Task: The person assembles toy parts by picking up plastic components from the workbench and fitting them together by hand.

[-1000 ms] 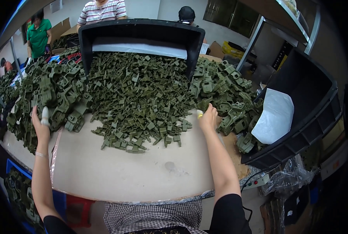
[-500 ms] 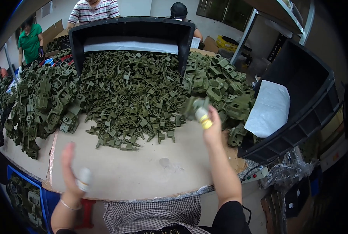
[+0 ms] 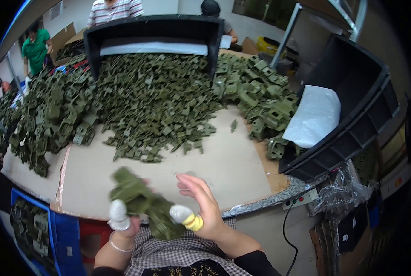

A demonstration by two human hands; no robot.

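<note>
A large olive-green moulded plastic part (image 3: 143, 198), blurred by motion, is held over the near table edge by my left hand (image 3: 129, 227). A white wrap covers the left thumb, which presses on the part; most of the left fingers are hidden beneath it. Beside the part's right end, my right hand (image 3: 204, 211) is open with fingers stretched out. Its thumb, wrapped in white and yellow, overlaps the part's edge; I cannot tell whether it touches. Beyond both hands spreads a heap of small olive-green plastic pieces (image 3: 155, 101).
Larger green parts are piled at left (image 3: 53, 112) and right (image 3: 256, 94). One black bin (image 3: 155, 28) lies tipped behind the small pieces; another black bin (image 3: 368, 119) leans at right. A blue crate (image 3: 65, 239) stands lower left. Other people are across the table.
My right hand has come from the right pile back toward my body. The large green part is now in my left hand, which was empty. The view has shifted slightly.
</note>
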